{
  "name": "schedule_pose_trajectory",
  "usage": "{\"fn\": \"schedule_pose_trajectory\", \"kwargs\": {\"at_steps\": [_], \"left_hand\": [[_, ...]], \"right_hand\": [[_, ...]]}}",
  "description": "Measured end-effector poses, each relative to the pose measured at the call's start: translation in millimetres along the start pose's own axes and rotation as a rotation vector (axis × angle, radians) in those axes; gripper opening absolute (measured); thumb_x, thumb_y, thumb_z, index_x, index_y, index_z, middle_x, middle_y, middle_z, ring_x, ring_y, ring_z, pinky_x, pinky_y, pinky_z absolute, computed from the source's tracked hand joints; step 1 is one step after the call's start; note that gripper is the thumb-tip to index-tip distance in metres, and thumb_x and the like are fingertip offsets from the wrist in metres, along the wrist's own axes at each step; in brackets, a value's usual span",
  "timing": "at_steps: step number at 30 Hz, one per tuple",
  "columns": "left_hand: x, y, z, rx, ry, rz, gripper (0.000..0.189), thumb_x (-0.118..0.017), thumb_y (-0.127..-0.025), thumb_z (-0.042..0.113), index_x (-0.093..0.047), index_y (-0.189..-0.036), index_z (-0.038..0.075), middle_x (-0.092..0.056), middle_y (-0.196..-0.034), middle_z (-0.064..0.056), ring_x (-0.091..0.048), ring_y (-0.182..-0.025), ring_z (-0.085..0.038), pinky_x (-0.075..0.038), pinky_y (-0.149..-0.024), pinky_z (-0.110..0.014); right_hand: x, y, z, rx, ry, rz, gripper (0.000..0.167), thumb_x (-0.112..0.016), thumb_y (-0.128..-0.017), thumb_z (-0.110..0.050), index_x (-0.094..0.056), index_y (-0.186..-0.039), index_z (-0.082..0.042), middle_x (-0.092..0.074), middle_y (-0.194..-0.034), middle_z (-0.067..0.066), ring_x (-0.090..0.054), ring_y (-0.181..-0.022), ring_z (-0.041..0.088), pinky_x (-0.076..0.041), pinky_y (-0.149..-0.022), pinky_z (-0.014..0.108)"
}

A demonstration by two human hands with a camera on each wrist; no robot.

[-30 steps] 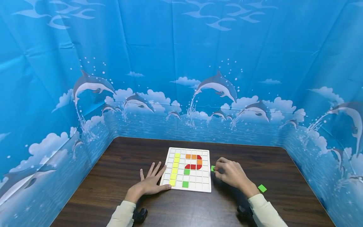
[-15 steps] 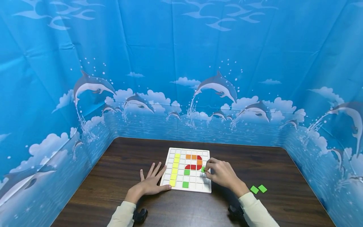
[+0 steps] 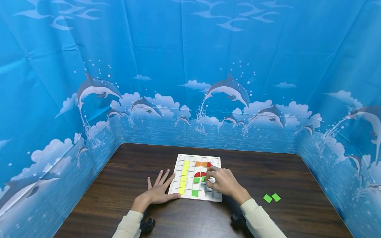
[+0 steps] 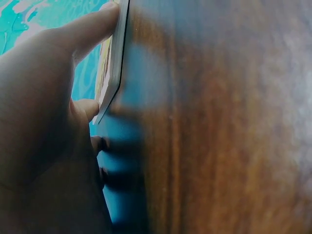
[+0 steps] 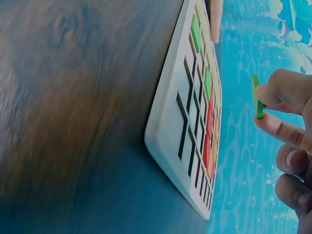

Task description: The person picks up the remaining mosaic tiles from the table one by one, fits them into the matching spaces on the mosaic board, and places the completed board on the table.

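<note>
A white grid board (image 3: 215, 195) lies on the table. My left hand (image 3: 158, 193) rests at its left side with spread fingers, the thumb (image 4: 95, 24) and index finger touching the board's edges. Over the board, my right hand (image 3: 224, 181) pinches a thin green square tile (image 5: 258, 97) between thumb and index finger. In the right wrist view that tile is apart from the board. The board bears a column of yellow tiles (image 3: 183, 178), orange tiles (image 3: 200, 164), red curved pieces (image 3: 197, 174) and two green tiles (image 3: 195, 193). My right hand partly hides the red and orange pieces.
Two loose green tiles, one nearer (image 3: 267, 198) and one just right of it (image 3: 276, 197), lie on the dark wooden table (image 3: 300, 205) beside my right forearm. A blue dolphin-print curtain (image 3: 184, 82) surrounds the table's back and sides.
My right hand has carried the green tile leftward from beside the board to over its middle. Its forearm has uncovered a second loose green tile. The left hand has stayed in place.
</note>
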State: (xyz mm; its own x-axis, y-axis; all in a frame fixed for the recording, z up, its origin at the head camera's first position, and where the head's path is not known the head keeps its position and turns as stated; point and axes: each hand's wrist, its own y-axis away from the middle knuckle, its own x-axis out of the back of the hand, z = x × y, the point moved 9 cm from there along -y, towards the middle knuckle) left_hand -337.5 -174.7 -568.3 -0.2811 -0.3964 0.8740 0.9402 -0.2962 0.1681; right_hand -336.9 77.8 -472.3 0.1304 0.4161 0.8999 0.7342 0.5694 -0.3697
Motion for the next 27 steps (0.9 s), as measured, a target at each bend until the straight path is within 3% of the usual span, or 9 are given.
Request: {"fn": "schedule_pose_trajectory", "kwargs": {"at_steps": [4, 10, 18, 27], "left_hand": [[-1.3, -1.2, -2.1, 0.025, -0.018, -0.010, 0.108, -0.062, -0.088, 0.083, -0.023, -0.172, 0.028, -0.006, -0.182, -0.007, 0.004, -0.168, -0.037, 0.016, -0.119, -0.082], [5.4, 5.0, 7.6, -0.005, 0.020, -0.023, 0.107, -0.064, -0.089, 0.081, -0.024, -0.172, 0.026, -0.007, -0.182, -0.011, 0.003, -0.167, -0.041, 0.019, -0.115, -0.085], [-6.6, -5.2, -7.1, -0.047, 0.001, 0.020, 0.106, -0.056, -0.089, 0.087, -0.018, -0.173, 0.034, -0.003, -0.182, -0.008, 0.007, -0.167, -0.041, 0.019, -0.112, -0.087], [-7.0, -6.4, -7.7, -0.055, 0.003, 0.021, 0.107, -0.055, -0.088, 0.088, -0.017, -0.173, 0.036, -0.003, -0.182, -0.009, 0.008, -0.166, -0.043, 0.020, -0.111, -0.088]], "right_hand": [[-6, -4.1, -5, 0.015, -0.011, -0.005, 0.005, -0.081, -0.092, -0.025, -0.084, -0.088, -0.023, -0.076, -0.107, -0.005, -0.052, -0.063, 0.001, -0.034, -0.050, 0.018], [-15, -7.8, -11, 0.029, -0.020, -0.023, 0.006, -0.080, -0.093, -0.025, -0.085, -0.091, -0.023, -0.077, -0.108, -0.004, -0.059, -0.068, 0.003, -0.038, -0.053, 0.018], [-31, -12.5, -16, 0.038, -0.031, -0.071, 0.009, -0.081, -0.094, -0.028, -0.085, -0.092, -0.020, -0.075, -0.103, -0.006, -0.064, -0.078, 0.005, -0.048, -0.063, 0.020], [-46, -13.0, -26, 0.095, 0.012, -0.107, 0.005, -0.083, -0.094, -0.026, -0.086, -0.093, -0.023, -0.076, -0.104, -0.007, -0.065, -0.078, 0.003, -0.051, -0.064, 0.018]]}}
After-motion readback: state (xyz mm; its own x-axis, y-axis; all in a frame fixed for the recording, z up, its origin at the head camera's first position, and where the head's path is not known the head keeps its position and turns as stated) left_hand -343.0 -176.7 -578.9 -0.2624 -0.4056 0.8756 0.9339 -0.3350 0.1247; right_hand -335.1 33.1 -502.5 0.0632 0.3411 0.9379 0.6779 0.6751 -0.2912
